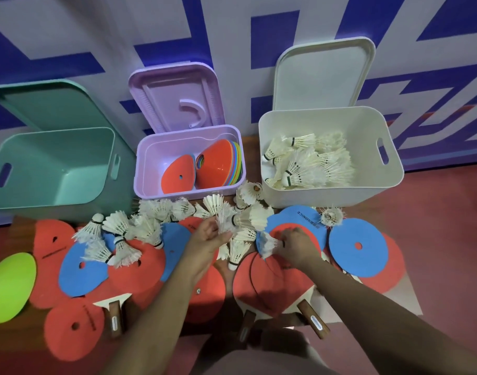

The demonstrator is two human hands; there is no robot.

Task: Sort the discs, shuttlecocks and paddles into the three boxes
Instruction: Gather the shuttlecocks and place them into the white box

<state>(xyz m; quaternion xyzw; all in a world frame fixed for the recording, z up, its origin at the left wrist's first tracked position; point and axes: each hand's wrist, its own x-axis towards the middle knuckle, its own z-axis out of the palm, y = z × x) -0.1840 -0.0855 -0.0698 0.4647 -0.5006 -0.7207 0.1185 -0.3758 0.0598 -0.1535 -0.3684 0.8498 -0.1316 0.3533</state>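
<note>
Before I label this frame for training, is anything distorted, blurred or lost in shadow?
Head view: wide-angle bowing tilts the green box and white box outward; the lime disc at the left edge is soft; shadow under the forearms darkens the bottom centre; shuttlecocks in the white box read sharp.

A dark wooden table (251,155) stands on a red floor (448,226). Behind the table rises a white wall (232,36) painted with broad blue bands (a violet strip runs along its foot).
</note>
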